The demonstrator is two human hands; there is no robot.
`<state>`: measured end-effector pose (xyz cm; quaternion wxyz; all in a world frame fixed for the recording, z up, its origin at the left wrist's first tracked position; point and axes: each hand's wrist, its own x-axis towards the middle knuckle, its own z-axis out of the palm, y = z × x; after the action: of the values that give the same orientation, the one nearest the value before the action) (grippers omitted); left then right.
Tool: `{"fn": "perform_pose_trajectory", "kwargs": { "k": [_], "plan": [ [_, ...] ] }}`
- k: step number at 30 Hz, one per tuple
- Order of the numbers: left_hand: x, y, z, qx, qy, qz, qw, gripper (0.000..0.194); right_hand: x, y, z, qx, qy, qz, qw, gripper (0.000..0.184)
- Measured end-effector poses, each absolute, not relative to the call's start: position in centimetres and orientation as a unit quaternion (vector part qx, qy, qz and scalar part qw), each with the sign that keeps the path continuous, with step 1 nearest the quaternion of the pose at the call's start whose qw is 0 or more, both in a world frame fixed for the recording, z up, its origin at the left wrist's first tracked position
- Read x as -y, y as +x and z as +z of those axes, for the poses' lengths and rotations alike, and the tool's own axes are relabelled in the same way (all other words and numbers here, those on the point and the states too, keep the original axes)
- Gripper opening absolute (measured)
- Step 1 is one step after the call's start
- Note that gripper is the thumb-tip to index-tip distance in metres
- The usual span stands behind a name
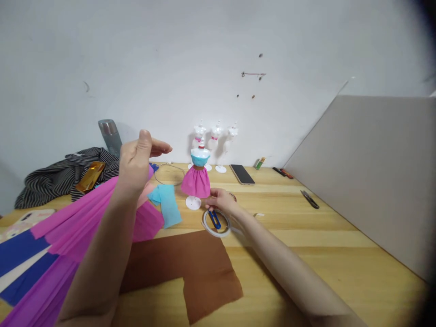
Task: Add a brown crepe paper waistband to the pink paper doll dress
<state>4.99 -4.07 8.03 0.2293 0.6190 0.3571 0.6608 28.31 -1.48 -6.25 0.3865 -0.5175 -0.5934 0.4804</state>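
Observation:
A small white dress form (pixel 193 203) stands upright on the table, wearing a light blue paper top (pixel 200 157), a brown waistband and a gathered pink paper skirt (pixel 195 182). My left hand (pixel 138 161) is raised to the left of it, fingers stretched out and holding nothing. Low at the skirt's right hem is my right hand (pixel 220 200), its fingers pressed together. Whether they pinch the hem or some small thing is hidden. Just below it, a blue-handled tool (pixel 214 219) lies within a roll of white tape (pixel 227 230).
Brown paper (pixel 211 281), light blue paper pieces (pixel 170 206) and pink and purple sheets (pixel 81 213) cover the left and front. Behind stand white dress forms (pixel 214 136). A phone (pixel 242 174), snips (pixel 309 200), striped cloth (pixel 57 172) and a bottle (pixel 109 136) lie around.

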Motion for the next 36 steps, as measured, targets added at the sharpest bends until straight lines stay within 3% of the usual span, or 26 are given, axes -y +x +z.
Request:
{"fn": "perform_pose_trajectory", "kwargs": {
  "k": [6,13,23,29,36],
  "plan": [
    [4.6,4.7,8.2,-0.343,0.618,0.66,0.254,0.058,1.2,27.4,-6.8,0.556,-0.525,0.514,0.39,0.007],
    [5.3,4.6,8.7,-0.291,0.629,0.679,0.243,0.063,3.3,27.7,-8.4,0.587,-0.544,0.498,0.333,0.01],
    [6.1,3.8,9.2,-0.291,0.61,0.701,0.226,0.056,6.6,26.4,-9.6,0.752,-0.468,0.251,0.391,0.041],
    [6.4,4.3,9.3,-0.341,0.604,0.698,0.177,0.008,7.8,26.9,-9.8,0.836,-0.397,0.137,0.353,0.041],
    [7.1,4.1,9.3,-0.344,0.649,0.653,0.184,0.02,7.7,27.0,-9.9,0.863,-0.369,0.066,0.341,0.039]
  ]
}}
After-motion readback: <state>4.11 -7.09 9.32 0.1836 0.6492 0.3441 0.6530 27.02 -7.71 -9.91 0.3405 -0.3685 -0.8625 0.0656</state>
